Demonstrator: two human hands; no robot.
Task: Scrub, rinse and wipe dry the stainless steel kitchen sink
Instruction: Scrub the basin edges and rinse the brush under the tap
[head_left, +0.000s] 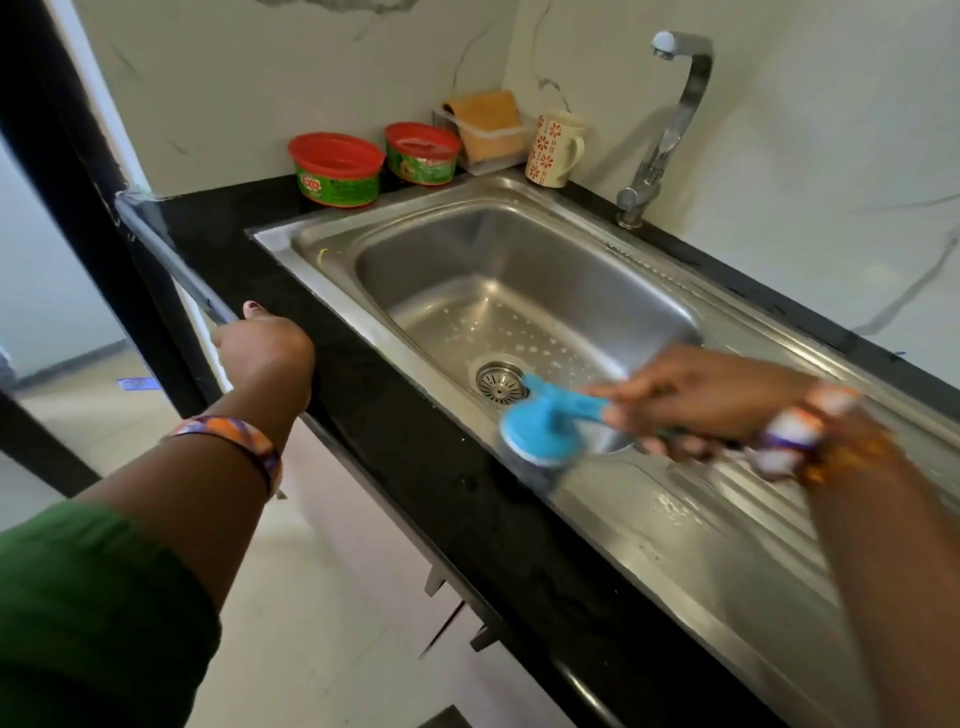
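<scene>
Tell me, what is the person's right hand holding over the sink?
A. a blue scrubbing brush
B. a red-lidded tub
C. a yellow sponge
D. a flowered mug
A: the right hand grips the handle of a blue scrubbing brush, whose round head sits at the near edge of the sink basin.

Most of the sink (322, 244) basin in the middle of the frame is wide open, only the drain (500, 382) sits on the floor. Lower right of the basin is taken up by the right hand (711, 400) and its blue brush (545, 426), right at the near rim. The upper-middle rim is crowded: two red-lid tubs (336, 169), a sponge box (491, 132) and a mug (553, 150). The tap (670, 124) blocks the upper right. The left hand (265, 345) sits on the counter (415, 467) edge at left. The drainboard at lower right is free.
</scene>
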